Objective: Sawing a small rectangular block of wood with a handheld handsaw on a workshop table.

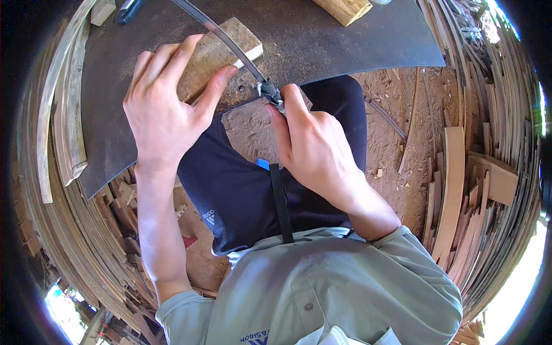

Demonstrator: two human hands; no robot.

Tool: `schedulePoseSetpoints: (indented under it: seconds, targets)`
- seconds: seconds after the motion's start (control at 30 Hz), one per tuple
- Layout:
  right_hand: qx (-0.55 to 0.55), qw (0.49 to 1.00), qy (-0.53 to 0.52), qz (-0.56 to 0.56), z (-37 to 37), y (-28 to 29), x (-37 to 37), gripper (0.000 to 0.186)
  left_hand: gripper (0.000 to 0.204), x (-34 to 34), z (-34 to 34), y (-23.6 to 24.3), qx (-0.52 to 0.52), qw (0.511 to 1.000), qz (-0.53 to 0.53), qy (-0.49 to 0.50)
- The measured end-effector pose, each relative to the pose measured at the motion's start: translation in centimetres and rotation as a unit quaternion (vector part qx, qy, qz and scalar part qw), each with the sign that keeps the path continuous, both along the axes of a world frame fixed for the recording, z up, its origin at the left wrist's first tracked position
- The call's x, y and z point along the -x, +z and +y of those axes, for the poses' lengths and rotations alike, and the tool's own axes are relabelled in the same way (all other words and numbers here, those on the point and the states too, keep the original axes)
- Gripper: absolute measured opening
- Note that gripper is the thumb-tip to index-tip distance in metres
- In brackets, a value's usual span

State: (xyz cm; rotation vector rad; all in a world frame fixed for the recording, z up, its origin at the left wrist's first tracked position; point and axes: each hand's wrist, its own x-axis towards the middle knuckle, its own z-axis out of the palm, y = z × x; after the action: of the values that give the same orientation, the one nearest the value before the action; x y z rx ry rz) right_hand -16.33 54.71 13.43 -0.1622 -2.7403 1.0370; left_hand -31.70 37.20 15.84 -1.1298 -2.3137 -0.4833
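Shirt (356, 282): grey-green, short-sleeved.
Left hand (167, 106): pinching wooden block (202, 64) between fingers and thumb.
Wooden block: on dark counter (333, 49), near edge.
Right hand (322, 141): gripping narrow metal blade (229, 43) by wrapped end.
Narrow metal blade: slanting across block; contact unclear.

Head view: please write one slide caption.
Left hand holding a wooden block, right hand gripping a long metal strip that crosses it.
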Motion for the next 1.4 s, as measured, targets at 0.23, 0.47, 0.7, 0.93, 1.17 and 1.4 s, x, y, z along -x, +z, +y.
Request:
schedulePoseSetpoints:
  seconds: [0.23, 0.47, 0.7, 0.93, 1.17, 1.4]
  targets:
    - [0.017, 0.999, 0.005, -0.032, 0.8, -0.6, -1.5, 0.025, 0.052, 0.0, 0.0, 0.3, 0.021, 1.000, 0.003, 0.015]
    - [0.014, 1.000, 0.017, -0.015, 0.4, -0.5, -0.3, 0.025, 0.050, -0.5, -0.1, 0.6, 0.035, 0.998, -0.047, 0.028]
    - [-0.010, 1.000, -0.005, -0.001, 0.4, -0.6, -1.2, 0.024, 0.050, -0.5, 0.0, 0.6, 0.029, 0.998, -0.048, 0.027]
    - [-0.029, 1.000, -0.008, -0.004, -0.8, -0.3, -0.1, 0.024, 0.051, -0.7, -0.2, 0.4, 0.026, 0.999, -0.031, 0.019]
    - [-0.041, 0.999, -0.020, -0.011, 0.0, -1.0, -2.2, 0.024, 0.050, -0.2, -0.1, 0.5, 0.029, 0.999, -0.030, 0.010]
    - [-0.013, 0.999, -0.019, -0.043, -0.2, -0.3, -1.3, 0.021, 0.052, -0.4, -0.2, 0.5, 0.032, 0.999, -0.033, 0.025]
